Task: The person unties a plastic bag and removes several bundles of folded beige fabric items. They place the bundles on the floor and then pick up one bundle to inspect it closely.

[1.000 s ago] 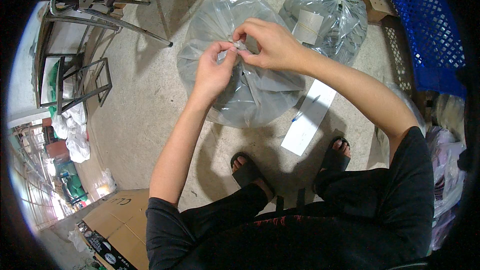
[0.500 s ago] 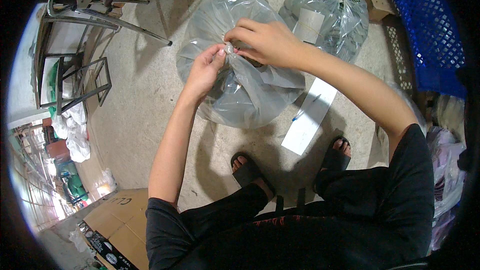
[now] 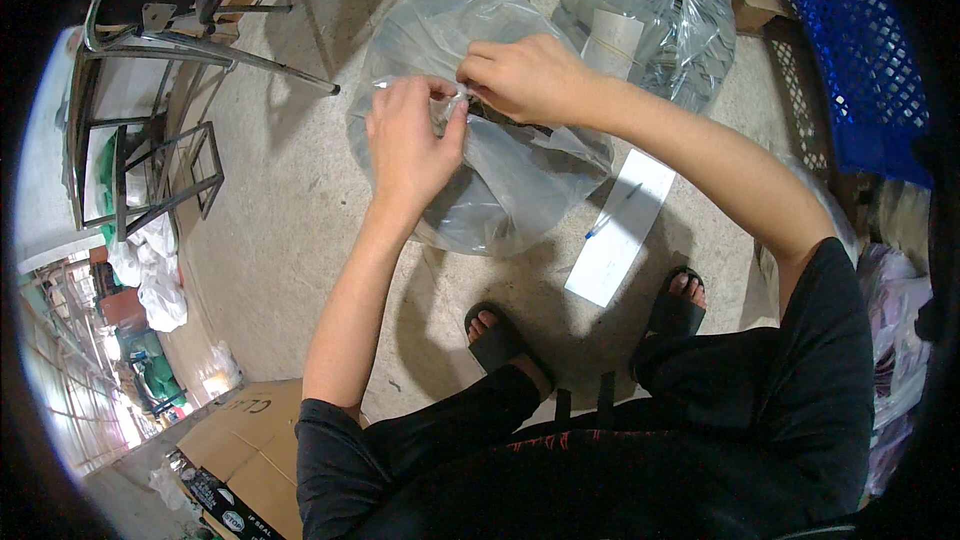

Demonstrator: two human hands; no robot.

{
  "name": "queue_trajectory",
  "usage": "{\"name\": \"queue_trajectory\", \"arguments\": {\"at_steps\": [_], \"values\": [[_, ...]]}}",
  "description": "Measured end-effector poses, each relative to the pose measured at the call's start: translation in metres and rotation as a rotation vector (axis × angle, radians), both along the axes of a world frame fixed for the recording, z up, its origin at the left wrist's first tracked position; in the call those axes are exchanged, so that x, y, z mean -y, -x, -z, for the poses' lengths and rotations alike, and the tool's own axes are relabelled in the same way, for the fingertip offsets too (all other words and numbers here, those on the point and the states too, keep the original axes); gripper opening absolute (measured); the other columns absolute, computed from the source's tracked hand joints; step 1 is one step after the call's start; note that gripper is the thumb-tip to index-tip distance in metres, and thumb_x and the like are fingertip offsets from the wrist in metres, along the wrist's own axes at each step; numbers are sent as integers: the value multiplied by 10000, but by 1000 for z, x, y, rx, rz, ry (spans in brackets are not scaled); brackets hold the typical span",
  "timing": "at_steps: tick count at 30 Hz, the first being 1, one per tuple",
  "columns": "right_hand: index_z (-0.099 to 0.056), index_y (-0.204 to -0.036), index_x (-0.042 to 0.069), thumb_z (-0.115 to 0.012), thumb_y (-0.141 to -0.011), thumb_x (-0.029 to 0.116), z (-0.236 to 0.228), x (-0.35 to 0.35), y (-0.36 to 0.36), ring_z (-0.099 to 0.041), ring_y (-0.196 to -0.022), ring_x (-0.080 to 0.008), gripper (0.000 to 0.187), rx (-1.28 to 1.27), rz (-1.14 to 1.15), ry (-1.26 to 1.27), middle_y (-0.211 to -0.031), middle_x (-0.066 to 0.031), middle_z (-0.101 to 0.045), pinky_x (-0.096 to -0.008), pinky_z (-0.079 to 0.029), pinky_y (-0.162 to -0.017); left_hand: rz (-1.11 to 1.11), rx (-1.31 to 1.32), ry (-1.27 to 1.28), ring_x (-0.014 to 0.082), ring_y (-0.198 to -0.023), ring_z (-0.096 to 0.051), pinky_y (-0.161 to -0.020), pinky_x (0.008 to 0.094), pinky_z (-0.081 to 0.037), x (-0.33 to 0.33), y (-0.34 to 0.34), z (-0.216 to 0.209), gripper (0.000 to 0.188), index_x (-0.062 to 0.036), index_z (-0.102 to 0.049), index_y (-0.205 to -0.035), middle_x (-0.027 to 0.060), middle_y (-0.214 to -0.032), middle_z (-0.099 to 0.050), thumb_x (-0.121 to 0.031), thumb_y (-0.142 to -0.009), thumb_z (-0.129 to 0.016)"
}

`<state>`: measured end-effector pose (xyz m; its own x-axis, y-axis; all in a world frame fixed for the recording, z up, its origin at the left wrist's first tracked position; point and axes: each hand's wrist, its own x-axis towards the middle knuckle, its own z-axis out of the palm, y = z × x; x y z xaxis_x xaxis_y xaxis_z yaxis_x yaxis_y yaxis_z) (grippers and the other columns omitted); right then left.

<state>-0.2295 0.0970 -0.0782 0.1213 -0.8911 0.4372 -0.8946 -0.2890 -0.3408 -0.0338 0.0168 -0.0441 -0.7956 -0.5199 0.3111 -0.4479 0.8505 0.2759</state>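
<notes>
Item 1: bag (image 3: 505, 205), grey, clear plastic, large and rounded. We find it on the floor (image 3: 260, 240), ahead of the feet, its film drawn up into a small bunch (image 3: 462, 92) near the middle.

Item 2: left hand (image 3: 410, 140), thumb and forefinger pinching the bunch from the left.

Item 3: right hand (image 3: 530, 80), fingers curled, grasping the same bunch from the right; its thumb is mostly hidden from us.

Handling note: the film looks thin and slippery, so we would steady the bunch with the left pinch and work with the right fingertips in small pulls, close in, never yanking. Fingernails, in our judgement, could tear it.

Item 4: 2nd bag (image 3: 705, 45), clear, beyond the right forearm, with 1 pale card (image 3: 612, 35) at its near side.

Item 5: sheet (image 3: 605, 270), white, on the floor right of item 1; 1 pen (image 3: 613, 213) lies across it.

Item 6: sandals (image 3: 497, 342), 1 pair, black, worn.

Item 7: crate (image 3: 860, 70), blue, far right.

Item 8: box (image 3: 240, 440), brown cardboard, lower left.
</notes>
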Motion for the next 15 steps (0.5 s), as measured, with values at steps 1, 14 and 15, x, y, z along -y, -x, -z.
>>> {"name": "queue_trajectory", "arguments": {"at_steps": [1, 14, 15], "values": [[-656, -1022, 84, -698, -922, 227, 0, 1, 2, -715, -811, -331, 179, -39, 2, -24, -973, -71, -666, -450, -573, -654, -1, 8, -28, 354, -983, -620, -919, 483, -452, 0, 1, 0, 246, -78, -672, -1074, 103, -1067, -693, -214, -884, -748], [-732, -1046, 96, -705, -831, 158, 4, 11, 8, -732, -945, -343, 226, -24, 26, -229, -1044, -120, -706, -479, -583, -786, -11, 42, -89, 355, -961, -640, -873, 458, -502, -1, 6, 5, 189, -83, -723, -1099, 117, -1014, -734, -144, -932, -658], [-733, -1049, 101, -701, -836, 164, 6, 13, 7, -728, -955, -347, 225, -3, 29, -232, -1052, -118, -708, -482, -580, -793, -9, 42, -90, 360, -960, -639, -876, 457, -502, 0, 6, 5, 186, -81, -725, -1093, 120, -1016, -734, -146, -933, -656]]}}
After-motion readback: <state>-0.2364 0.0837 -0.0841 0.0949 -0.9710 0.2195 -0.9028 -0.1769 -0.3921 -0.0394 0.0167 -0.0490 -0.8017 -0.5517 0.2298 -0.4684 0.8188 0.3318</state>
